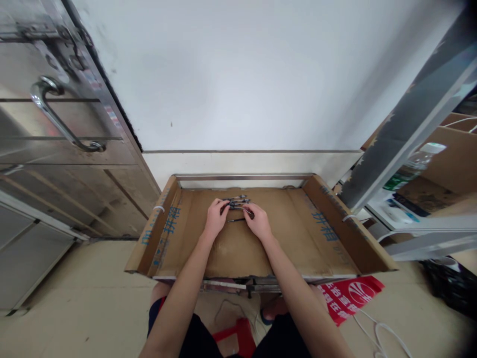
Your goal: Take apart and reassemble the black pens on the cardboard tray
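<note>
A small bundle of thin dark metal pieces [237,202] lies near the back of a cardboard-lined tray [320,233] in front of me. My left hand [215,217] rests at the bundle's left end with fingers curled onto it. My right hand [257,220] sits at the right end, fingers pinched on one of the thin pieces. Both forearms reach forward from the bottom of the view. What exactly the pieces are is too small to tell.
A metal door with a curved handle [61,119] stands at the left. A white wall lies behind the tray. A shelf frame [410,124] with a plastic bottle [413,169] is at the right. A red stool [238,332], red printed sheet [348,296] and white cable [380,330] lie on the floor.
</note>
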`<state>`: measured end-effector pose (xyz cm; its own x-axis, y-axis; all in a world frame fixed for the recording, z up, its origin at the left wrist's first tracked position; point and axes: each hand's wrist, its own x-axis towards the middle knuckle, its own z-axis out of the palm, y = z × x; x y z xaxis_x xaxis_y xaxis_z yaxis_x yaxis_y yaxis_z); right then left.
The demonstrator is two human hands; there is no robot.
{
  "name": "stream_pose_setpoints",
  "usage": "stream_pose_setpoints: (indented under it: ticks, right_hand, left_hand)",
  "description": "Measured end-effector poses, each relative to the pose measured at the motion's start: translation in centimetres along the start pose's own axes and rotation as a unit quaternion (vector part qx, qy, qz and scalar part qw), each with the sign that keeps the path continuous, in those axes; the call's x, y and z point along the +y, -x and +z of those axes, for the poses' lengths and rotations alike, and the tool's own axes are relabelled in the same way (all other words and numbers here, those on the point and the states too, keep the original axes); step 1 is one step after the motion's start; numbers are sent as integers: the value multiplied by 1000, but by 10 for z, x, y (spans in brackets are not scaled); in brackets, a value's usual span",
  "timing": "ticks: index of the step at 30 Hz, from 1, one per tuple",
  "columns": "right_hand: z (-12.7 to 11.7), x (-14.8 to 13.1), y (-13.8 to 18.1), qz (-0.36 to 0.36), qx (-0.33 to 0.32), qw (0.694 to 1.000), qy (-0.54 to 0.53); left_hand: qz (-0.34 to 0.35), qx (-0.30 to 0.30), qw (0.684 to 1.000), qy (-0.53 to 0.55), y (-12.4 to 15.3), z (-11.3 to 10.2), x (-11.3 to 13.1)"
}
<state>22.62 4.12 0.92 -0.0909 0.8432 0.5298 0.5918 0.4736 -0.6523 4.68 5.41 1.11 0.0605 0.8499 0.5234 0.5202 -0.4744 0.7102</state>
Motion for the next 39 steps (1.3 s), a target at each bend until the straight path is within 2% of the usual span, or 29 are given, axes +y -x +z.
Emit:
stream_pose_setpoints:
  ticks: [9,12,15,26,29,34,39]
  right_hand:
    - [-1,-2,1,-10,1,1000,10]
    - [0,-1,0,-15,0,1000,11]
    - [0,-1,0,-16,5,1000,6]
    - [-2,-4,-2,21,53,996,-63]
    - [-3,-6,-3,38,67,992,-99]
    - [-3,-3,-5,105,79,970,-204]
    - [-1,4,-8,188,83,911,-357]
  left_hand:
    - [-15,0,999,34,1,3,-1]
    - [-13,-14,1000,24,2,4,-3]
    - [-3,-4,1000,7,1,2,-3]
    - [-41,20,997,58,0,4,-4]
    - [-67,3,994,89,1,5,-5]
    - [-71,-19,993,90,2,6,-4]
    - [-87,-2,991,100,1,6,-6]
